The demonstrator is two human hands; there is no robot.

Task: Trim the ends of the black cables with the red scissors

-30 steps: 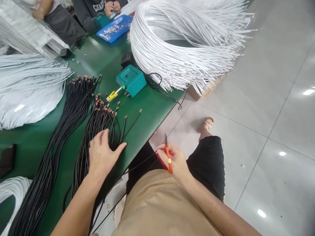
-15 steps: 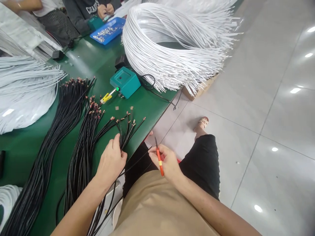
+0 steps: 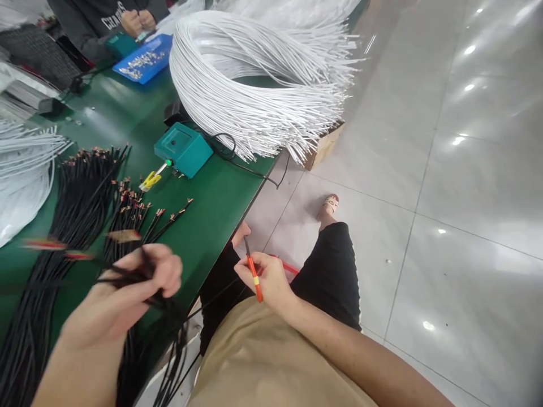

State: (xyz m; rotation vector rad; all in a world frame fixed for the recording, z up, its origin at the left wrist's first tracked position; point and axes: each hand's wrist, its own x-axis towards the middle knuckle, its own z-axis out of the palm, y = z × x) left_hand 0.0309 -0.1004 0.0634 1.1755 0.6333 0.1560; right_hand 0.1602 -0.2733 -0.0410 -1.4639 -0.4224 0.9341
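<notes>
My left hand [image 3: 131, 297], smeared by motion, is closed around a few black cables [image 3: 169, 316] above the table's near edge. Their blurred ends, with red and copper-coloured tips, stick out to the left. Over my lap, my right hand [image 3: 274, 282] grips a slim tool with an orange handle, a yellow band and a dark pointed tip [image 3: 253, 274]; its exact kind is unclear. A thin black cable runs up to the right fingertips. Beyond the left hand lie a large bundle of black cables [image 3: 85, 198] and a smaller one [image 3: 131, 212], both with stripped ends.
On the green table [image 3: 212, 215] stands a teal box [image 3: 183, 150] with a yellow clip [image 3: 150, 181]. Behind it are a big coil of white cables [image 3: 254, 102] and a blue tray [image 3: 144, 59] of small parts. A co-worker's hands [image 3: 138, 22] are at the far side.
My left hand has lifted black cables off the table and moved left and nearer, turning over. My right hand still holds the orange tool. The view has shifted to the right.
</notes>
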